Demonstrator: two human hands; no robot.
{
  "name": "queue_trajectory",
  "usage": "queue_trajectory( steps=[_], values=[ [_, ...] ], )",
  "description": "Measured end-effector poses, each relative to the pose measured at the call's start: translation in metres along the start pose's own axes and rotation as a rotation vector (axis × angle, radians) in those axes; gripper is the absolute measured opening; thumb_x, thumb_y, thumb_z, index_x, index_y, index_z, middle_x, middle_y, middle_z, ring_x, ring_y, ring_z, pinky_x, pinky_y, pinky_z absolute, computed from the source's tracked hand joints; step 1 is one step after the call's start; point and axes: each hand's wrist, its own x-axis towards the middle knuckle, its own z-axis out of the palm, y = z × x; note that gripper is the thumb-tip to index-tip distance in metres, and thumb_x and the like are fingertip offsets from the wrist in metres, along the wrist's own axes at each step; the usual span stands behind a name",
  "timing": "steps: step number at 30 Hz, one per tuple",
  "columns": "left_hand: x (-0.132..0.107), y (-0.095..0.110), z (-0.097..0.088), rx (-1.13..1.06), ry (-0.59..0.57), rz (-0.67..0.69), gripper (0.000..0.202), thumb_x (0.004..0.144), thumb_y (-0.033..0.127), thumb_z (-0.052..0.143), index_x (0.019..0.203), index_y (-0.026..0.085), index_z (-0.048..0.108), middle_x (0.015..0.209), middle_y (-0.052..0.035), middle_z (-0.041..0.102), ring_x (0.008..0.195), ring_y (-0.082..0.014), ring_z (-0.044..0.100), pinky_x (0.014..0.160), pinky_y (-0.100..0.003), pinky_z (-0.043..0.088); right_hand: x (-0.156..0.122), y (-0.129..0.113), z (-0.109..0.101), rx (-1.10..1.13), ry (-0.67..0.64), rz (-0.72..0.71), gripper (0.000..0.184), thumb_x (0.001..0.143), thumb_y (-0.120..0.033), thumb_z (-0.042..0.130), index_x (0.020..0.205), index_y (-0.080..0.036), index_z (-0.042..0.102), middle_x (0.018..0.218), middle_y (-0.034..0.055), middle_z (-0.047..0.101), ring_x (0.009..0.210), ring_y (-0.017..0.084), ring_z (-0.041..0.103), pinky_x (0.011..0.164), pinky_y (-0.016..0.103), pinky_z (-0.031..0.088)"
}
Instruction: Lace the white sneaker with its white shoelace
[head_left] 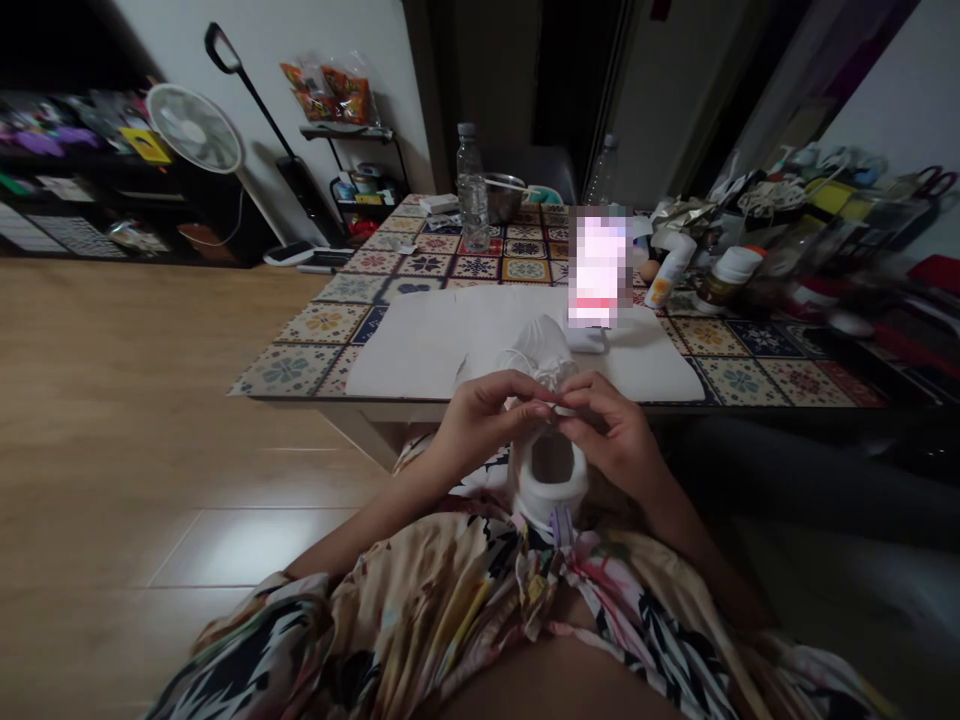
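A white lace-up shoe (541, 345) rests between me and the table edge, its toe over the white sheet and its open heel toward my lap. White shoelace (517, 357) loops lie loose across its upper. My left hand (495, 412) is closed in a pinch above the shoe's tongue, thumb and forefinger together on the lace. Meeting it from the other side, my right hand (613, 428) also pinches the lace, with fingertips almost touching those of the left. The fingers partly hide the lace between them.
A white sheet (412, 345) covers the front of the patterned table (292, 365). On it stands a lit, blurred phone (598, 265) on a stand. Behind are a plastic bottle (472, 195) and a metal bowl (506, 200). Jars and a white tube (671, 270) crowd the right side.
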Motion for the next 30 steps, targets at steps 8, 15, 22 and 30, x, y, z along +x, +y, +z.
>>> queue_trajectory(
  steps=[8,15,22,30],
  values=[
    [0.003,-0.004,0.002,-0.248,-0.041,-0.206,0.024,0.067,0.032,0.085,0.075,0.014,0.073,0.071,-0.0025,0.071,0.064,-0.0116,0.062,0.065,-0.024,0.052,-0.002,-0.003,-0.002,-0.456,0.063,-0.414,0.026,0.089,-0.011,0.062,0.109,-0.028,0.062,0.096,0.0032,0.07,0.09,0.02,0.063,0.082,0.037,0.047],
    [0.008,-0.007,-0.004,-0.243,-0.093,-0.282,0.021,0.063,0.031,0.085,0.073,0.015,0.074,0.068,-0.0026,0.071,0.06,-0.0115,0.06,0.061,-0.024,0.051,-0.003,-0.004,-0.009,-0.45,0.029,-0.509,0.028,0.088,-0.01,0.064,0.104,-0.033,0.068,0.096,0.0001,0.074,0.091,0.02,0.064,0.081,0.038,0.047],
    [0.023,-0.022,-0.009,-0.14,0.034,-0.139,0.03,0.062,0.035,0.085,0.076,0.014,0.07,0.07,-0.0025,0.069,0.063,-0.0121,0.059,0.062,-0.025,0.05,0.002,-0.007,-0.014,-0.094,-0.087,-0.385,0.007,0.086,-0.023,0.072,0.082,-0.029,0.072,0.076,-0.0014,0.076,0.076,0.021,0.066,0.077,0.042,0.049],
    [0.022,-0.027,-0.011,-0.048,0.055,-0.075,0.023,0.069,0.029,0.08,0.079,0.013,0.068,0.071,-0.0022,0.067,0.064,-0.0117,0.059,0.063,-0.023,0.048,0.004,-0.004,-0.012,0.013,-0.121,-0.363,0.008,0.088,-0.028,0.071,0.079,-0.029,0.07,0.074,-0.0018,0.075,0.074,0.02,0.066,0.076,0.041,0.049]
  ],
)
